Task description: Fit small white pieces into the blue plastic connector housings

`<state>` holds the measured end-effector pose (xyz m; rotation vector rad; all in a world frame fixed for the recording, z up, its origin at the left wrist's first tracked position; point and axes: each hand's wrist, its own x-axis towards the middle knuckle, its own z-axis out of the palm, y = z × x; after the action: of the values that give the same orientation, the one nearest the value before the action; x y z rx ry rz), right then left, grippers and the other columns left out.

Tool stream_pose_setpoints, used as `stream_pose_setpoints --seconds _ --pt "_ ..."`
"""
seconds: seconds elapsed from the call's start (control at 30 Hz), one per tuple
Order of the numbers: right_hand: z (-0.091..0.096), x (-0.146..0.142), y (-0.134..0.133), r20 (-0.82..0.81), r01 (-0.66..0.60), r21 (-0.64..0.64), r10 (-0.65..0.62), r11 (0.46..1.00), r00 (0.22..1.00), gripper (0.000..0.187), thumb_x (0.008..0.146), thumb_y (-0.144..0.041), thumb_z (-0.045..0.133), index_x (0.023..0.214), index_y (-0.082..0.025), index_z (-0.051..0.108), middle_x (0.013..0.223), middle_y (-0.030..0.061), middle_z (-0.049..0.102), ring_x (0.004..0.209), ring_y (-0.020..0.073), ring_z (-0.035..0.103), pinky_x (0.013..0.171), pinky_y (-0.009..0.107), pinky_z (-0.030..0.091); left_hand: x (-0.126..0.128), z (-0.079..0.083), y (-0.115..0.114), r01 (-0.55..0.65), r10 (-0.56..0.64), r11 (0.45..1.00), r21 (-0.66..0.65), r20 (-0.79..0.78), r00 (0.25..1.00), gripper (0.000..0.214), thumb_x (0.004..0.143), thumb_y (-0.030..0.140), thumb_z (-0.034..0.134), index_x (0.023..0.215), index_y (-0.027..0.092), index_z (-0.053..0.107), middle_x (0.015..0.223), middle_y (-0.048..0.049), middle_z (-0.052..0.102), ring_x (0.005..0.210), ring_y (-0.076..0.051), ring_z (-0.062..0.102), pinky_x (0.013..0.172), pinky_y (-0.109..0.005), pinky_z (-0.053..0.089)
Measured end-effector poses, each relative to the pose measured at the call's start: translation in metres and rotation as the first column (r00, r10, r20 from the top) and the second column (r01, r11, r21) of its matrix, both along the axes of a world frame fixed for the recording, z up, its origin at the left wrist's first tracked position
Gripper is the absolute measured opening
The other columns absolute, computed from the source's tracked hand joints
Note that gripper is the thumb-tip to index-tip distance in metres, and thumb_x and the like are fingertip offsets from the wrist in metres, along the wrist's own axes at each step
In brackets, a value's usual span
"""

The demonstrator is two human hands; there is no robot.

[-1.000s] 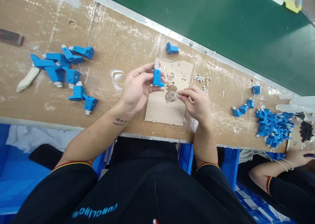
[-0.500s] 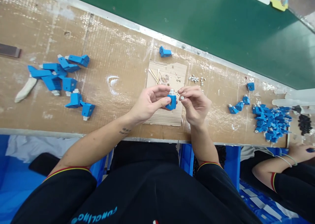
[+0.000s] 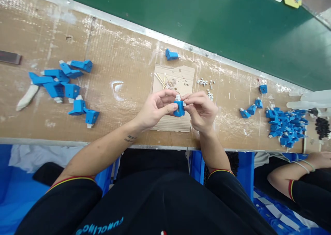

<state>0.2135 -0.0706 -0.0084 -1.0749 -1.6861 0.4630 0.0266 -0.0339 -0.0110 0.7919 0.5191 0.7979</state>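
My left hand [image 3: 156, 109] is closed around a small blue plastic part [image 3: 179, 109] with a white tip, held above a piece of cardboard [image 3: 173, 81]. My right hand [image 3: 201, 110] pinches at the part's top, fingers pressed against it; whatever tiny piece it holds is hidden. Thin wooden sticks [image 3: 160, 79] and a small clear dish lie on the cardboard just beyond my hands.
A group of blue parts [image 3: 63, 85] lies at the left, a bigger heap [image 3: 287, 124] at the right, one single part [image 3: 171, 54] at the far edge. Small white bits [image 3: 205, 82] are scattered by the cardboard. Another person's arm [image 3: 297, 174] is at the lower right. A green surface [image 3: 207, 18] lies beyond.
My left hand brought the blue part down toward me from above the cardboard. My right hand left the clear dish and closed in on the part's top.
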Motion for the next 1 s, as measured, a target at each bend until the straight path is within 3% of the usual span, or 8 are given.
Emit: stream_pose_setpoints --seconds 0.23,0.47,1.0 --pt "-0.0014 0.0006 -0.0004 0.019 0.008 -0.011 -0.008 1.000 1.000 0.013 0.102 -0.040 0.068 0.101 -0.029 0.075 0.091 0.0016 0.073 0.088 0.0194 0.076 0.084 0.042 0.067 -0.0009 -0.0012 -0.0001 -0.002 0.002 1.000 0.031 -0.028 1.000 0.051 0.075 0.049 0.096 0.105 0.018 0.068 0.094 -0.0069 0.079 0.082 -0.020 0.077 0.072 -0.032 0.066" --pt "0.0023 -0.0019 0.0011 -0.010 -0.033 0.040 0.034 0.999 0.999 0.005 0.101 -0.029 0.071 0.103 -0.029 0.076 0.092 0.0001 0.075 0.089 0.0176 0.078 0.081 0.037 0.067 -0.0006 -0.0003 -0.0006 -0.018 0.018 1.000 0.021 -0.025 1.000 0.049 0.075 0.045 0.097 0.103 0.017 0.069 0.093 -0.0068 0.079 0.080 -0.018 0.076 0.069 -0.027 0.063" --pt "0.0040 -0.0002 0.0011 -0.022 -0.060 0.044 0.061 0.997 0.998 0.011 0.099 -0.024 0.074 0.106 -0.030 0.078 0.093 -0.0009 0.077 0.090 0.0169 0.078 0.081 0.035 0.068 -0.0015 -0.0007 -0.0002 -0.005 0.006 1.000 0.026 -0.042 0.999 0.055 0.074 0.052 0.097 0.105 0.016 0.070 0.096 -0.0082 0.081 0.082 -0.020 0.078 0.070 -0.028 0.066"
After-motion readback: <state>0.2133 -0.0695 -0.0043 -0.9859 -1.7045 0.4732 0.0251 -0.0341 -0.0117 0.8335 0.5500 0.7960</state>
